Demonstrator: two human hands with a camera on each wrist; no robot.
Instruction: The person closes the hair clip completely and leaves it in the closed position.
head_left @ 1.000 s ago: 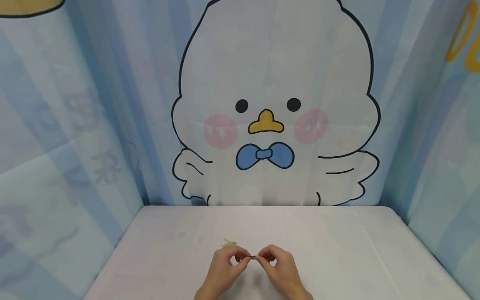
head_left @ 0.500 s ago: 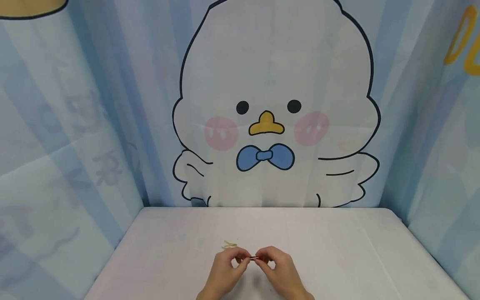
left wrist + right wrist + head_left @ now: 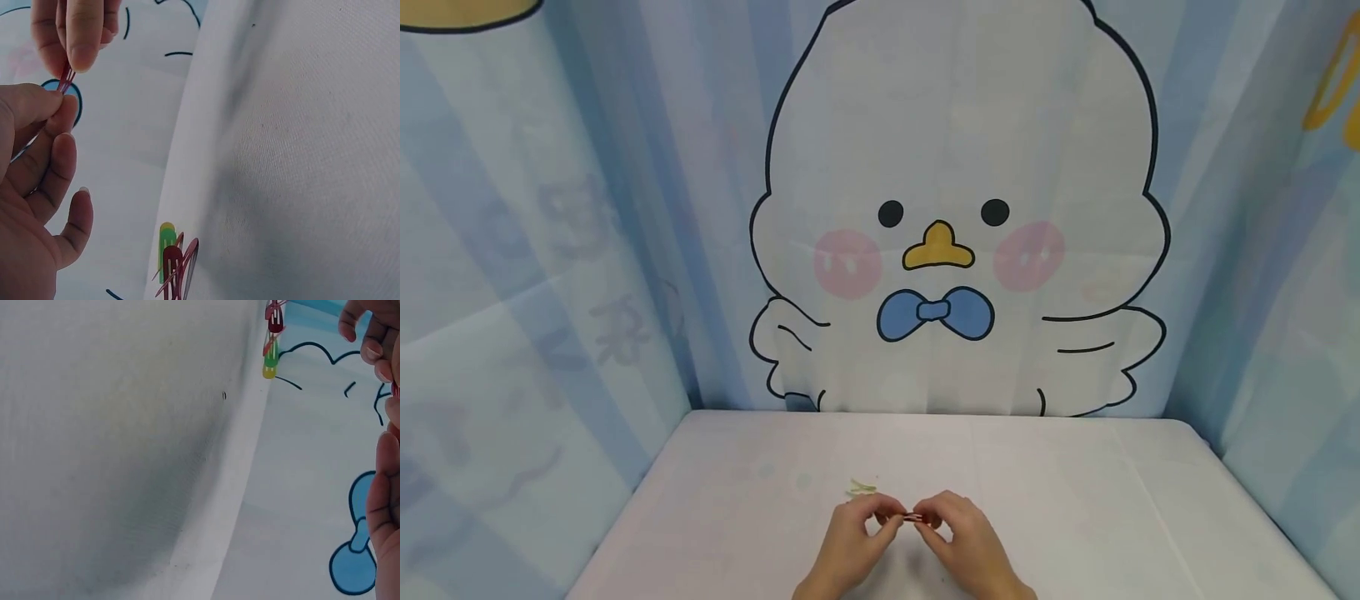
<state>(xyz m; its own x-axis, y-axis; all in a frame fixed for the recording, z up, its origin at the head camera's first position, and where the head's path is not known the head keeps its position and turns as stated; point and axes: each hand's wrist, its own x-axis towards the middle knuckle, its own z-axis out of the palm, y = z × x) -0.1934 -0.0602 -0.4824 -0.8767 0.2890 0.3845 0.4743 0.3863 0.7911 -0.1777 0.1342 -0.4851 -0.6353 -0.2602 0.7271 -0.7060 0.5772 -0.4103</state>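
Observation:
Between my two hands, low in the middle of the head view, is a small dark red snap hair clip [image 3: 913,517]. My left hand [image 3: 850,542] pinches one end of it between thumb and index finger. The other end is pinched the same way by my right hand [image 3: 966,542]. In the left wrist view, narrow slits show between the thin strips of the held hair clip [image 3: 67,79], while the fingertips cover both its ends. The remaining fingers of the left hand are loosely bent and touch nothing.
Several loose hair clips [image 3: 862,487] lie on the white table [image 3: 1075,492] just beyond my left hand. Among them are a dark red clip [image 3: 172,255], a green clip [image 3: 166,237] and a yellow clip [image 3: 269,370]. Behind the table hangs a printed cloth [image 3: 970,367].
Both hands keep their pinch on the hair clip, which now shows a pale gap between its red strips. The hands and the background have shifted slightly right in the head view.

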